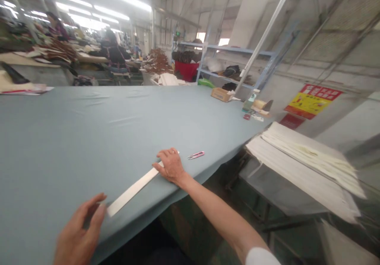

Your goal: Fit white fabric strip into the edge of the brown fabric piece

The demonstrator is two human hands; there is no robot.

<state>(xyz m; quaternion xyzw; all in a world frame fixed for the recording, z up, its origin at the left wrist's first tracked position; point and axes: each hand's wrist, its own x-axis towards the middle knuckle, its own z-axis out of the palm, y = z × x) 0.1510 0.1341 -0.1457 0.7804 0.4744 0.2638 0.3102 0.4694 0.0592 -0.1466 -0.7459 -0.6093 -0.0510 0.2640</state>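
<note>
A long, narrow off-white strip [133, 192], of fabric or similar flat material, lies slantwise on the blue-grey cloth covering the table [74, 150]. Over its far end is my right hand [170, 165], thumb on one side and fingers bent across it, gripping it against the cloth. My left hand [80, 231] is just off the strip's near end, fingers curved and apart from the thumb, with nothing visible between them; it is slightly blurred. Pink-handled thread snips [196, 155] rest to the right of my right hand.
At the table's far right corner are a small cardboard box [222, 94] and a spray bottle [249, 102]. Stacked pale sheets [303, 166] lie on a lower stand at right. Papers [26, 89] sit at far left. Behind are shelves [231, 49] and a seated person [114, 55].
</note>
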